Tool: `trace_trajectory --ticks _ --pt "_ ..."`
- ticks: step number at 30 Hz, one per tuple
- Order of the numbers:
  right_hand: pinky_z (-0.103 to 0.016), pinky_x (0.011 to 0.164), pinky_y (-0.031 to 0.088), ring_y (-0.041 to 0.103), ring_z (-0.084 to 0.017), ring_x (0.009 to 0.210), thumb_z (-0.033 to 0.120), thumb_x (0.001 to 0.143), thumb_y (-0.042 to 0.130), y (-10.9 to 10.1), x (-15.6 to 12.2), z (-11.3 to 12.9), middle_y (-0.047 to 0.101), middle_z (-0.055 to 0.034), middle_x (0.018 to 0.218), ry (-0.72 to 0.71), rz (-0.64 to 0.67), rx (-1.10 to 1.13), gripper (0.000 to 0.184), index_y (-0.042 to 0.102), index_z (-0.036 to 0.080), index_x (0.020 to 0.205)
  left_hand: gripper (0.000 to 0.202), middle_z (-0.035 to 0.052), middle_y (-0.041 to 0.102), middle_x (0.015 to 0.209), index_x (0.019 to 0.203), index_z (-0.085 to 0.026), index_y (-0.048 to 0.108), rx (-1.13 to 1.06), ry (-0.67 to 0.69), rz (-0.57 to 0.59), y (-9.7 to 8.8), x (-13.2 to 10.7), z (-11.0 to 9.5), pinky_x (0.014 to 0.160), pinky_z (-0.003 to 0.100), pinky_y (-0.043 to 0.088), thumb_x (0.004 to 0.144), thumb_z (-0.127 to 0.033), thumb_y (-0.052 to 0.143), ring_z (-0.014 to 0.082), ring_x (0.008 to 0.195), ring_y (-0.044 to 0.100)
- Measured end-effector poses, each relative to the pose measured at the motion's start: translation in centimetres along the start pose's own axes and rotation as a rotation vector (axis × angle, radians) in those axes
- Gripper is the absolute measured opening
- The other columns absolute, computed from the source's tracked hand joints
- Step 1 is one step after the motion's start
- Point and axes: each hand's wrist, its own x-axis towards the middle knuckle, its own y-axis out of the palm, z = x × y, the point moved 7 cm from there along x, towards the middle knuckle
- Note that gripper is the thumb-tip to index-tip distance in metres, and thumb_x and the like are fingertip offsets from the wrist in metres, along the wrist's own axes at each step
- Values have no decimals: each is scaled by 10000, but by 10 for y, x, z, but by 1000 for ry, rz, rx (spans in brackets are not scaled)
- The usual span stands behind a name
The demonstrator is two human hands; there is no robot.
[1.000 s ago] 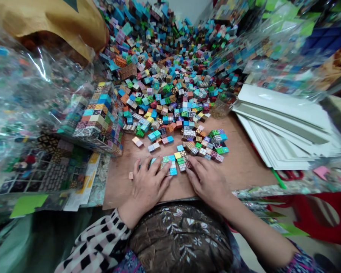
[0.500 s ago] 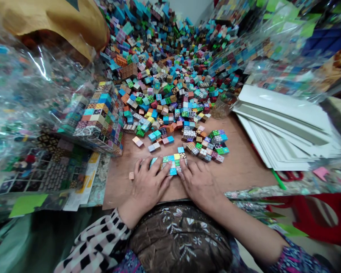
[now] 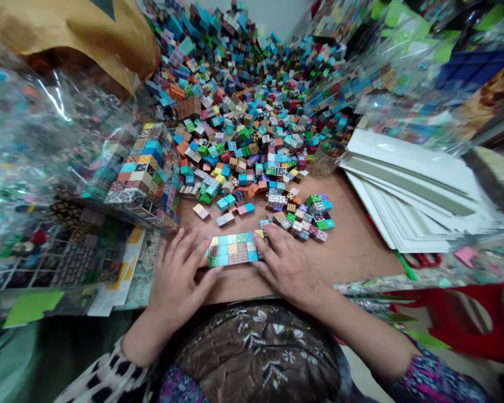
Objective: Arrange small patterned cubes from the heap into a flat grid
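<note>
Brown cloth with pale flowers (image 3: 273, 352) covered the person's lap, close against the table. Below the table's right side, a red plastic stool (image 3: 462, 319) stood on a pale floor. Mottled tabletop (image 3: 373, 288) showed around a smooth reddish-brown board (image 3: 357, 240), the working surface. On its near part lay a neat two-row strip of patterned cubes (image 3: 235, 249), between the hands. The left hand (image 3: 178, 274) was open at the strip's left end, fingers spread, thumb apart. The right hand (image 3: 289, 266) lay half-curled on the right end; whether it gripped could not be told. White cards (image 3: 407, 190) fanned out over the board's right edge, and a clear cup (image 3: 326, 159) stood beside them. Beyond, loose cubes (image 3: 252, 106) heaped up towards a pale grey wall (image 3: 277, 19), with clear plastic bags (image 3: 46, 134) bulging on the left and a blue crate (image 3: 472, 67) at far right.
</note>
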Motion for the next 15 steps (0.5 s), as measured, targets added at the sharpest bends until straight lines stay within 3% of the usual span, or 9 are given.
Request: trace_trajectory --ticks 6,10,15 --pt "-522 1131 341 268 -345 1430 408 993 478 25 10 7 368 -169 1521 -79 103 33 497 459 165 1426 548 159 388 1515 1451 -231 388 -118 -43 97 17 -16 14 1069 537 421 955 -442 488 315 1355 441" --pt "-532 1135 331 304 -348 1412 407 993 482 33 11 6 448 -126 1475 -76 167 7 466 489 199 1410 545 134 424 1505 1476 -225 363 -172 -42 142 32 -19 14 1119 496 395 978 -427 451 275 1374 432" --pt "-533 1131 337 318 -336 1406 377 1001 462 30 0 8 447 -129 1478 -62 169 13 453 491 189 1413 559 125 471 1475 1496 -236 334 -220 4 127 35 -18 11 1142 504 364 979 -407 458 253 1375 435"
